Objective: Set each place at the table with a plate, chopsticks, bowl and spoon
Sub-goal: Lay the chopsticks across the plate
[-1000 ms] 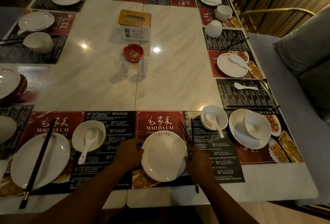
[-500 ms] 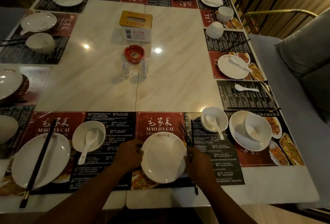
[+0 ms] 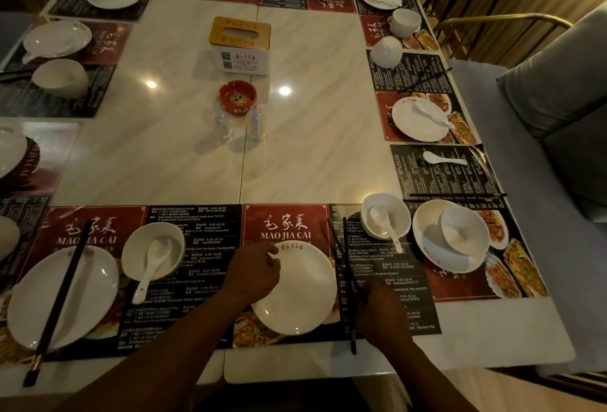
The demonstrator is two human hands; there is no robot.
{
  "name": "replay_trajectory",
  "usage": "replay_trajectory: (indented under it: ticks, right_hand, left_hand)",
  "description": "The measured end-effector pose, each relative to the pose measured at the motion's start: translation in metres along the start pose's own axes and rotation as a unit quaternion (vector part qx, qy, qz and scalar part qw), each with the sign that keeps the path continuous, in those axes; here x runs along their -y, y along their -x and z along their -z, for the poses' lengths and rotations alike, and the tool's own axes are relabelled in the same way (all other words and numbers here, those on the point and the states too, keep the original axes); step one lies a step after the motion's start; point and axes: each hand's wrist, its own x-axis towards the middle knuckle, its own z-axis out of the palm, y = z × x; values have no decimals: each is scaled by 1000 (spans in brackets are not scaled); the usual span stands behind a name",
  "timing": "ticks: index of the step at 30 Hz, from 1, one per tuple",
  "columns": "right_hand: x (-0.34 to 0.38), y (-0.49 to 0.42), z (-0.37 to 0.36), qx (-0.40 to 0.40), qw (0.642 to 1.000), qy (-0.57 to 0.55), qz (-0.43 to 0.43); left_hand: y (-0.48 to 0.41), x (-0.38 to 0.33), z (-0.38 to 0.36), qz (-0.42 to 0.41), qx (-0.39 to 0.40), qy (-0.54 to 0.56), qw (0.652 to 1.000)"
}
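Note:
A white plate (image 3: 297,293) lies on the red and black placemat (image 3: 285,224) at the near middle place. My left hand (image 3: 254,272) pinches its upper left rim, fingers curled. My right hand (image 3: 377,310) is off the plate, to its right, its fingers closed on the black chopsticks (image 3: 346,267) that lie beside the plate. A white bowl (image 3: 386,214) with a spoon (image 3: 382,226) stands beyond the chopsticks. The left place has a plate (image 3: 85,300) with chopsticks (image 3: 59,300) laid across it, and a bowl (image 3: 152,247) holding a spoon.
To the right a bowl (image 3: 464,231) sits in a plate (image 3: 427,247), with a loose spoon (image 3: 443,159) behind. A tissue box (image 3: 239,45), a red ashtray (image 3: 237,96) and two clear shakers (image 3: 223,127) stand mid-table. More plates and bowls line the far edges. A grey cushioned seat (image 3: 558,83) is to the right.
My right hand left the plate's right rim and shifted right onto the chopsticks. My left hand slid up along the plate's left rim.

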Motion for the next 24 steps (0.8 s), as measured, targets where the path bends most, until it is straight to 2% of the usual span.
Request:
replay_trajectory:
  ticks: [4, 7, 11, 15, 24]
  right_hand:
    - [25, 4, 5, -1, 997, -69, 39]
    - [45, 14, 1, 16, 993, -78, 84]
    - [56, 21, -5, 32, 988, -86, 126]
    - [58, 20, -7, 51, 986, -100, 122]
    - [61, 19, -14, 88, 982, -123, 110]
  left_hand:
    - [-4, -22, -8, 52, 43, 121, 990]
    - [-3, -35, -11, 104, 58, 237, 964]
    - [-1, -39, -5, 139, 55, 322, 935]
    - [0, -38, -2, 147, 93, 331, 928]
    - [-6, -34, -5, 146, 95, 314, 933]
